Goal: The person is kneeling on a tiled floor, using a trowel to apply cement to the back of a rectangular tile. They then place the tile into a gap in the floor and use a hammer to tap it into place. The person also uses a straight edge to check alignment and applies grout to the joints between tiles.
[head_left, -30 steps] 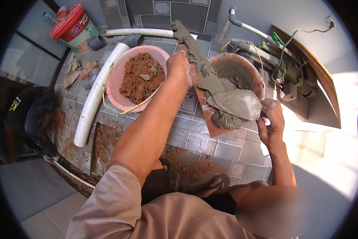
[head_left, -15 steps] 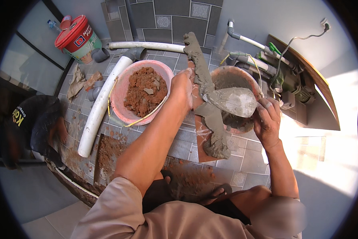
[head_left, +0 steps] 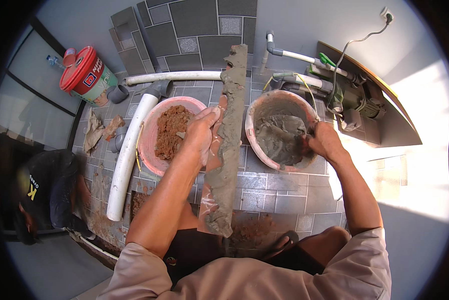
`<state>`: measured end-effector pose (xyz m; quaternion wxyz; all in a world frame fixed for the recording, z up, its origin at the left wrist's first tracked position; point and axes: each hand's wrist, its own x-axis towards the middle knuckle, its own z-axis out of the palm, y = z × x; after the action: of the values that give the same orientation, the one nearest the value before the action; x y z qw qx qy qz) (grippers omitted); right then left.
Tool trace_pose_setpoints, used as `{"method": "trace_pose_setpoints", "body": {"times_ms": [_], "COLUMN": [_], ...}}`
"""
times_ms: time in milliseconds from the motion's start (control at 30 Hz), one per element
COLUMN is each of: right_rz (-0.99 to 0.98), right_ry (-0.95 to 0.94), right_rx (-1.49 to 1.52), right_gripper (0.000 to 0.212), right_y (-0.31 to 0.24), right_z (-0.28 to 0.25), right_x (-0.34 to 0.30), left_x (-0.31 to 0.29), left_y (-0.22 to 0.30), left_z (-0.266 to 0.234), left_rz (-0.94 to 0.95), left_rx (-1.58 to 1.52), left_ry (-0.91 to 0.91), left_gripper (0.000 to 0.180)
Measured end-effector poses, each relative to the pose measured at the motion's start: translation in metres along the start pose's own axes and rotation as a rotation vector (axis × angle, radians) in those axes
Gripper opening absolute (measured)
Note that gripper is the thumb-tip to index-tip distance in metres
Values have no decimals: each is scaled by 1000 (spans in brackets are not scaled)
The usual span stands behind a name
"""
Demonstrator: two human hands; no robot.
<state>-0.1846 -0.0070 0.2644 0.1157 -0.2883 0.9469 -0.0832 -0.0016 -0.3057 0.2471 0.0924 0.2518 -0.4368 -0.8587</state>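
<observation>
Held upright in my left hand (head_left: 200, 132) is a long, narrow tile strip (head_left: 210, 192). Its reddish-brown back is thickly covered along one side with wet grey mortar (head_left: 231, 135). My right hand (head_left: 326, 140) is closed around a trowel's handle (head_left: 305, 145) at the right-hand bucket, and the blade is hidden in the mortar there. That pinkish bucket (head_left: 250, 132) holds a heap of grey mortar (head_left: 279, 132). Left of the strip, partly behind my left forearm, a pink bucket (head_left: 145, 142) contains reddish-brown soil (head_left: 170, 131).
A white pipe (head_left: 129, 160) with a grey elbow lies left of the soil bucket. Behind stand a red-lidded paint pail (head_left: 87, 75) and leaning grey tiles (head_left: 197, 30). A green pump (head_left: 357, 102) with pipes sits at right. Another person (head_left: 49, 190) crouches at far left.
My right hand has brought the trowel from the strip down into the mortar bucket. The strip has shifted left and stands straighter, with mortar spread more evenly along it.
</observation>
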Motion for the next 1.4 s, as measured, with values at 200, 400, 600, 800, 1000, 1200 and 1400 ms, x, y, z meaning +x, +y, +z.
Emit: {"method": "trace_pose_setpoints", "body": {"times_ms": [200, 400, 600, 800, 1000, 1200, 1400], "right_rz": [-64, -183, -44, 37, 244, 430, 597], "right_ry": [-151, -190, 134, 461, 719, 851, 790], "right_rx": [778, 1667, 1903, 2102, 2375, 2491, 2379], "right_gripper": [34, 57, 69, 75, 65, 48, 44], "right_y": [-17, 10, 94, 125, 129, 152, 204], "right_z": [-19, -25, 14, 98, 202, 266, 318], "right_x": [-32, -112, -212, -290, -352, -384, -379], "left_x": [-28, -37, -41, -65, -104, -89, -62], "left_y": [36, -4, -116, -225, -306, -325, -319], "left_z": [27, 115, 197, 224, 210, 125, 18], "left_rz": [-142, -344, -556, -835, -1178, -1534, -1581], "left_rx": [133, 233, 327, 458, 547, 416, 311], "left_ry": [-270, -466, -682, -844, -723, -693, -640], "left_gripper": [32, 38, 36, 35, 44, 58, 63]}}
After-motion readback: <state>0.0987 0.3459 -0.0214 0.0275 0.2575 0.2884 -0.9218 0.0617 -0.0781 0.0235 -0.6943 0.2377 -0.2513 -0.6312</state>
